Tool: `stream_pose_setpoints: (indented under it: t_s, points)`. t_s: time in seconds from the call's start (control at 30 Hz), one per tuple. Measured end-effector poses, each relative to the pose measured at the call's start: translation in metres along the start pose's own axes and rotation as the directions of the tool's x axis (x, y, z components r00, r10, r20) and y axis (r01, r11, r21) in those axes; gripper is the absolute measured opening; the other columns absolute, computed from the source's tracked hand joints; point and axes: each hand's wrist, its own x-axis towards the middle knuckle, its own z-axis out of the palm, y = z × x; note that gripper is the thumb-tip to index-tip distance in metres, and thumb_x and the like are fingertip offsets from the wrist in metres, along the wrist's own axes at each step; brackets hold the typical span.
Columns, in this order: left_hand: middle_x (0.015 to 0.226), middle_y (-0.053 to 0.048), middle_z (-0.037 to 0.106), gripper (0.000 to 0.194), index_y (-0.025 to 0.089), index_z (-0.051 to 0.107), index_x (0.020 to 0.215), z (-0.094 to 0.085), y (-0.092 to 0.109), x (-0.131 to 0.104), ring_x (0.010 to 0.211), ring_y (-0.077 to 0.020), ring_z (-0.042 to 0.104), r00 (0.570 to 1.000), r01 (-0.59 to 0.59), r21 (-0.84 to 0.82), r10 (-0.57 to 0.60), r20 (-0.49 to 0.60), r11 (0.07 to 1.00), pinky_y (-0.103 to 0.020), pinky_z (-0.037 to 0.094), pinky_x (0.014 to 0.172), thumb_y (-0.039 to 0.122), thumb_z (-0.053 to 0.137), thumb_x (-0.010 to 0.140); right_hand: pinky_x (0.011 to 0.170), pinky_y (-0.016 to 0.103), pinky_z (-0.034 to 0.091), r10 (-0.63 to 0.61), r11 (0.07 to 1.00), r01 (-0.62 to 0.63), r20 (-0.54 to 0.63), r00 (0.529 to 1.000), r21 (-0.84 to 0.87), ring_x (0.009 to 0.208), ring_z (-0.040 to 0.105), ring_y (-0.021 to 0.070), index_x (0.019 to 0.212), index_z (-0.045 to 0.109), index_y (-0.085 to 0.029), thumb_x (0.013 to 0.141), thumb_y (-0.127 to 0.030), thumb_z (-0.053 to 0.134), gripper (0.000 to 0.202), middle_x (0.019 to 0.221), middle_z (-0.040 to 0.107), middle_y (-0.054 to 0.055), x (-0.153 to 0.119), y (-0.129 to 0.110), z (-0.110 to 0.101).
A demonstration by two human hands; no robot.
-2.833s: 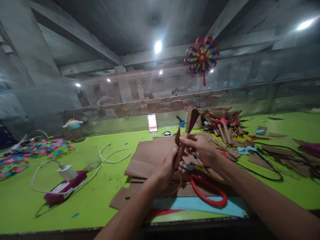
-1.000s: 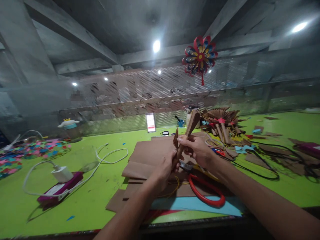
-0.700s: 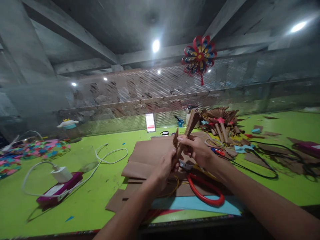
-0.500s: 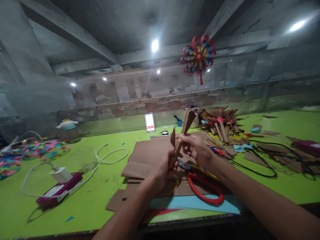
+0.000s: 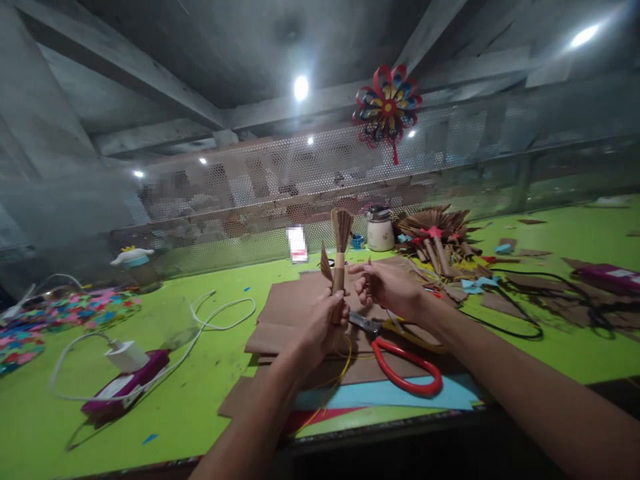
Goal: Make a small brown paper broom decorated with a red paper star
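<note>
My left hand [image 5: 325, 323] is closed around the lower part of a pleated brown paper fan [image 5: 341, 243], which stands upright, folded, with one pleated piece splayed to the left. A yellow string [image 5: 345, 367] trails below that hand. My right hand [image 5: 383, 287] is just right of the fan, fingers apart and partly curled, with nothing visible in it. Beneath the hands lie stacked sheets of brown paper [image 5: 280, 310]. Red-handled scissors [image 5: 407, 383] rest on the stack, their blades beside my left hand.
Finished-looking brown fans [image 5: 435, 233] are heaped at the back right, near a lidded jar [image 5: 381, 230]. A black cord [image 5: 515, 330] crosses the right side. On the left are a purple power strip [image 5: 125, 383], a white cable [image 5: 227, 325] and colourful paper stars [image 5: 95, 303].
My right hand has let go of the fan and moved slightly away to the right. The fan has turned from leaning right to upright in my left hand.
</note>
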Motion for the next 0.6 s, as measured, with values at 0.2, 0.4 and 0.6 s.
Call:
stream_pose_setpoints:
  t_s: [0.2,0.4,0.6]
  points:
    - [0.066,0.001,0.053,0.029,0.017,0.046,0.092,-0.002,-0.003,0.004,0.056,-0.008,0.049,0.999,-0.05,0.036,0.05,-0.005,0.998,-0.018,0.035,0.05,0.038,0.057,0.075,0.067,0.031,0.044,0.006,0.992,-0.012,0.049,0.999,0.123,0.065,0.056,0.0137,0.085,0.063,-0.013,0.087,-0.024,0.035,0.03,0.066,0.06,0.005,-0.002,-0.01,0.0]
    - [0.058,0.006,0.041,0.025,0.017,0.047,0.084,-0.001,-0.015,0.008,0.05,-0.0049,0.04,0.996,-0.085,0.013,0.085,-0.014,0.996,-0.017,0.034,0.05,0.036,0.06,0.074,0.057,0.023,0.038,-0.004,0.999,0.009,-0.116,0.993,0.041,0.066,0.052,0.0117,0.082,0.065,-0.015,0.085,-0.024,0.037,0.03,0.07,0.058,0.004,0.001,-0.003,0.003]
    - [0.053,0.008,0.028,0.025,0.014,0.049,0.078,0.002,-0.014,0.006,0.045,-0.0032,0.027,0.999,-0.03,-0.018,0.03,0.029,0.999,-0.016,0.024,0.044,0.034,0.063,0.072,0.062,0.026,0.039,-0.089,0.996,0.089,-0.063,0.994,0.006,0.074,0.053,0.0135,0.094,0.061,-0.019,0.088,-0.035,0.034,0.032,0.084,0.06,0.004,0.003,0.006,0.012]
